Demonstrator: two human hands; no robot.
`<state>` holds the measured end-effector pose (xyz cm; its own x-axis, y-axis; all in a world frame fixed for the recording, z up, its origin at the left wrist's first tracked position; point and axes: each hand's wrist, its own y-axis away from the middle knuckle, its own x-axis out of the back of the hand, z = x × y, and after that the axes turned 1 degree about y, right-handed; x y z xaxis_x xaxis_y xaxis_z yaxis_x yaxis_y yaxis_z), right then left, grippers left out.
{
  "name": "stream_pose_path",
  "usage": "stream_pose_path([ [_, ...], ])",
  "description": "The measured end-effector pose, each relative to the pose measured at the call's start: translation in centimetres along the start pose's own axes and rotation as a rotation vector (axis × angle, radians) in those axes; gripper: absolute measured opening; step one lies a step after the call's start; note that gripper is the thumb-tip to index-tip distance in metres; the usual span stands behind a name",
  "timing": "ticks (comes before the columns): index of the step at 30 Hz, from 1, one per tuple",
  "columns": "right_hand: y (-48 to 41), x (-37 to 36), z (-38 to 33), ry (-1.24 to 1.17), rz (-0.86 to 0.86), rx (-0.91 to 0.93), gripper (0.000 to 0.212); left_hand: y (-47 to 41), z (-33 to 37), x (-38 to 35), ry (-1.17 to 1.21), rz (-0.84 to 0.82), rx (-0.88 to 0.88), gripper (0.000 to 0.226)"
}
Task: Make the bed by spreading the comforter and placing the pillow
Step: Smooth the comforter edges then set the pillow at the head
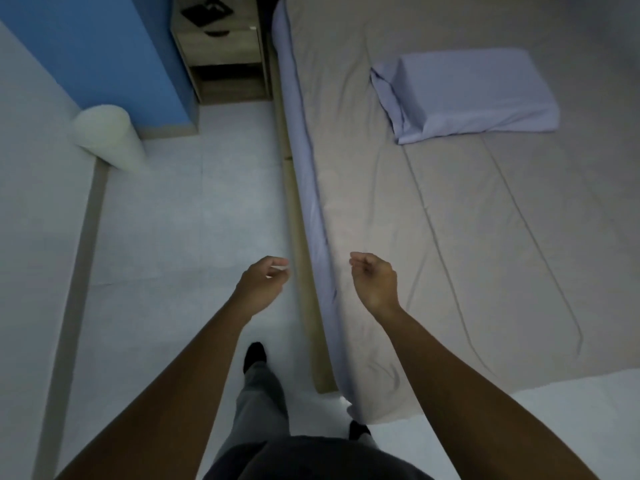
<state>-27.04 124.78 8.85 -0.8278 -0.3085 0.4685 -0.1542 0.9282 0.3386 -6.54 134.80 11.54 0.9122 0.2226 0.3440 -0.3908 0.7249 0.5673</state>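
Note:
A beige-grey comforter [467, 237] lies spread flat over the bed, with long creases running down it and its lilac side edge [304, 174] hanging along the left side. A lilac pillow [474, 95] lies on the comforter toward the upper right, its open end to the left. My left hand [263, 282] hovers over the floor just left of the bed edge, fingers loosely curled and holding nothing. My right hand [374, 282] hovers above the comforter's left part, fingers also loosely curled, empty and not touching the fabric.
A wooden nightstand [221, 46] with a dark object on top stands at the head of the bed. A blue wall panel [104, 53] and a white cylinder [107, 136] are at the left. Pale floor [180, 220] runs beside the bed, where my legs stand.

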Motion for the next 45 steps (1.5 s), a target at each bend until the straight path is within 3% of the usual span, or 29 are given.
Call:
stream_pose_path([
  [9, -6.2, -11.1, -12.0, -0.1, 0.074, -0.009, 0.028, -10.3, 3.6, 13.7, -0.064, -0.023, -0.06, 0.022],
  [16, -14.9, -15.6, -18.8, -0.169, 0.119, 0.02, 0.024, -20.5, 8.2, 19.1, -0.052, -0.038, -0.083, 0.022],
  [23, -29.6, -19.7, -24.5, -0.19, 0.078, -0.026, 0.026, -34.0, 16.2, 23.4, -0.059, -0.02, -0.115, 0.022],
  [33, -51.0, -22.2, -38.0, -0.225, 0.055, -0.003, 0.025, -52.4, 30.2, 29.8, -0.051, -0.002, -0.132, 0.023],
  [45, -74.5, -27.6, -49.1, -0.178, 0.152, -0.073, 0.027, -76.7, 42.2, 38.2, -0.105, -0.123, -0.159, 0.02],
])
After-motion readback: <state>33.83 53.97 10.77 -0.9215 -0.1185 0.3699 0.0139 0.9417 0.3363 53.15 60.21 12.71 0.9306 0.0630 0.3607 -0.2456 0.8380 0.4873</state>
